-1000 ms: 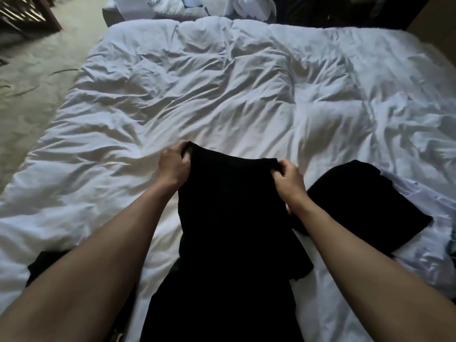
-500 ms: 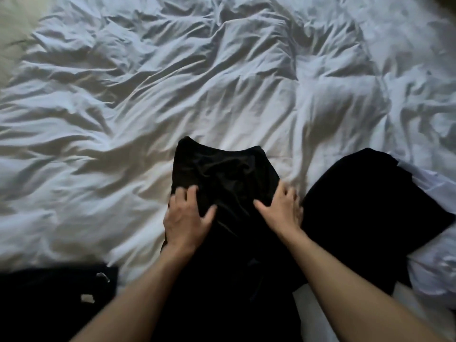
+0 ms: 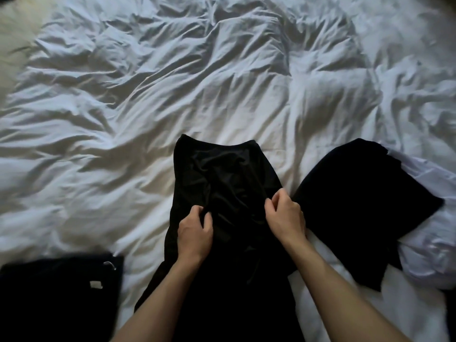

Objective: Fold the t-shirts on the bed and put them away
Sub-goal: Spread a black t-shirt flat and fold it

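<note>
On the rumpled white bed [image 3: 172, 99], a creased black t-shirt [image 3: 222, 174] is laid at 6 o'clock; its cloth is pinched by the curled left hand [image 3: 195, 233] and right hand [image 3: 286, 215].

Black t-shirt [image 3: 222, 174] — faintly sheeny cloth; duvet [image 3: 172, 82] — rumpled matt cotton.

Dim room, soft light, blurred edges, black cloth featureless

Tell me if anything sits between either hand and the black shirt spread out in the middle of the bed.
Nothing visible does. The left hand and right hand are already on the black fabric t-shirt, fingers curled into its cloth. The other dark garments lie off to either side on the rumpled white duvet.
</note>
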